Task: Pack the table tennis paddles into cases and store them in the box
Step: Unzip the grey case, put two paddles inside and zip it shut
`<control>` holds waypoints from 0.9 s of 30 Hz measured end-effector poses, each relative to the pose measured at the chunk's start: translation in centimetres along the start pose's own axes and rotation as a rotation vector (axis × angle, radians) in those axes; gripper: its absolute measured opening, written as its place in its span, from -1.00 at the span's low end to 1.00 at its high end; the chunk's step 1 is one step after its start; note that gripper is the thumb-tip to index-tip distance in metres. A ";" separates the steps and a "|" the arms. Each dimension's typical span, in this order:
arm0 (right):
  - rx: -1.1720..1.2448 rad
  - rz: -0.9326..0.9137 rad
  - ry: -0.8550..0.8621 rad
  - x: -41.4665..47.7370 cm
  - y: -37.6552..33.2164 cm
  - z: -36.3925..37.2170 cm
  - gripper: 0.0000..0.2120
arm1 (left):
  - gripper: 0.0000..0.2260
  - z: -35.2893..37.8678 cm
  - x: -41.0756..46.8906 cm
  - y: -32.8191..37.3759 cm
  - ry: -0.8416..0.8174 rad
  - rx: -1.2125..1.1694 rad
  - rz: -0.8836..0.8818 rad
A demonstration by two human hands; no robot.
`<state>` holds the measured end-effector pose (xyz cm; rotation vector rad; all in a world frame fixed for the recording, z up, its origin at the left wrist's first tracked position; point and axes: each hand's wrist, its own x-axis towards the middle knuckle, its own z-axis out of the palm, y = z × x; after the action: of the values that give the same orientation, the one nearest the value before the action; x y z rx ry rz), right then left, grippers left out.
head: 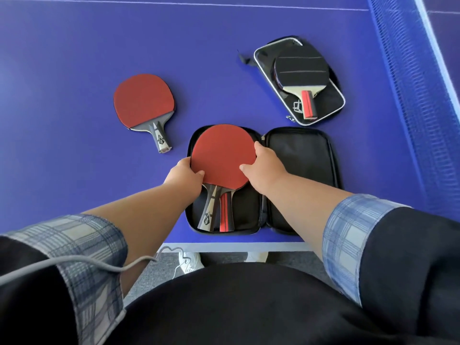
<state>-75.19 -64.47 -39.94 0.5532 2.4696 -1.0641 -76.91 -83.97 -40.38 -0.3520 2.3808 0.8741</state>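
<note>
Head view, looking down on the blue surface (74, 120). My left hand (184, 175) and right hand (266, 168) grasp the red-faced paddle (221, 153) by opposite edges of its blade. The fingers of each hand curl at the rim, with a thumb laid on the rubber. This paddle lies in the left half of the open black case (298, 165), which rests at the near edge of the surface. Two handles (207, 210) show side by side below the blade; I cannot tell which belongs to it. A second red paddle (142, 100) lies loose on the surface to the left, apart from the case. Farther right, a black-faced paddle (300, 68) rests on top of a white-trimmed case (333, 105), near the net (408, 95).
</note>
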 end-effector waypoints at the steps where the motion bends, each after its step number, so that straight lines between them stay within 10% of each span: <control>1: 0.015 -0.008 -0.006 -0.1 0.2 -0.4 -0.24 | -0.59 0.0 -0.1 0.2 -0.001 0.005 -0.009; 9: 0.151 0.028 0.059 -0.6 3.8 -4.9 -0.44 | -0.43 0.9 -1.3 2.8 0.136 0.137 -0.143; 13: 0.138 0.136 0.197 -0.8 7.6 -8.1 -0.51 | -0.44 3.0 -2.8 5.7 0.256 0.317 0.197; 19: 0.075 0.281 0.273 -0.6 12.7 -11.0 -0.47 | -0.52 9.2 -3.5 10.9 -0.088 0.483 0.538; 27: 0.354 0.384 0.224 -1.0 14.1 -11.1 -0.45 | -0.46 14.4 -4.1 12.4 -0.399 0.706 0.556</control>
<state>-69.54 -47.45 -40.74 1.2597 2.2222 -1.3368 -72.77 -65.00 -40.59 0.7182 2.2378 0.2252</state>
